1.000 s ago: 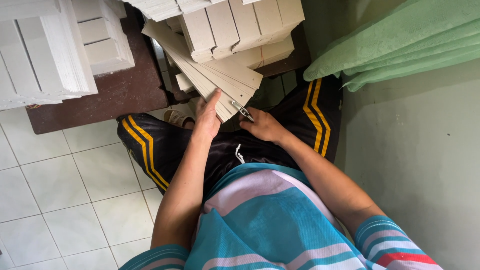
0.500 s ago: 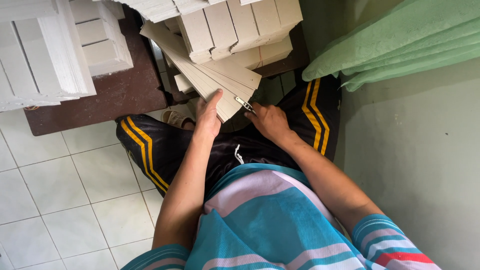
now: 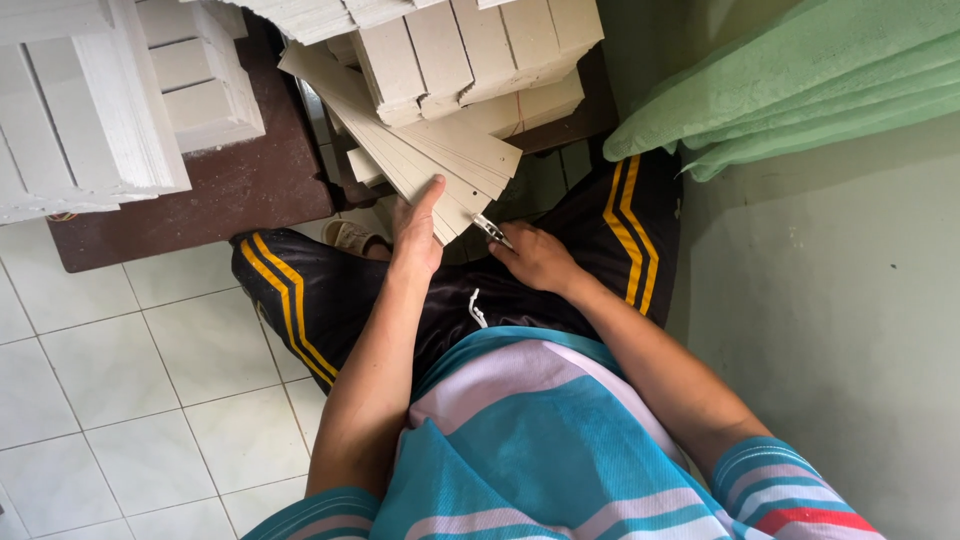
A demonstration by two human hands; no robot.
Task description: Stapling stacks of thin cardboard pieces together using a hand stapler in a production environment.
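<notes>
Left hand: the left hand point(image 3: 418, 228) lies against the near end of a fanned sheaf of pale cardboard strips point(image 3: 430, 160), fingers stretched along its lower edge and the forefinger pointing up across the top strip; it steadies the sheaf rather than closing round it.

Right hand: the right hand point(image 3: 535, 258) is clenched on a small metal tool point(image 3: 491, 230), whose tip pokes out past the knuckles and meets the corner of the strips; what kind of tool it is cannot be told.

Cardboard strips: long, flat, cream-coloured, several fanned one over another; they slant from the upper left down to the hands, and their near end juts out above the person's lap.

Stacks behind: blocks of bundled grey-white card point(image 3: 470, 45) sit piled on top of the far end of the strips, one of them bound with a thin band.

Tabletop: a low dark-brown tabletop point(image 3: 235, 190) carries tall white stacks of card point(image 3: 85, 100) at the upper left.

Person: seated, in black trousers with yellow side stripes point(image 3: 290, 300) and a teal shirt striped in pink and white point(image 3: 540, 440); a foot in a tan sandal point(image 3: 350, 237) shows just beside the left hand.

Floor: white square tiles point(image 3: 150, 400) on the left.

Right side: a folded green cloth point(image 3: 800, 80) lies against a pale green surface point(image 3: 850, 330).
</notes>
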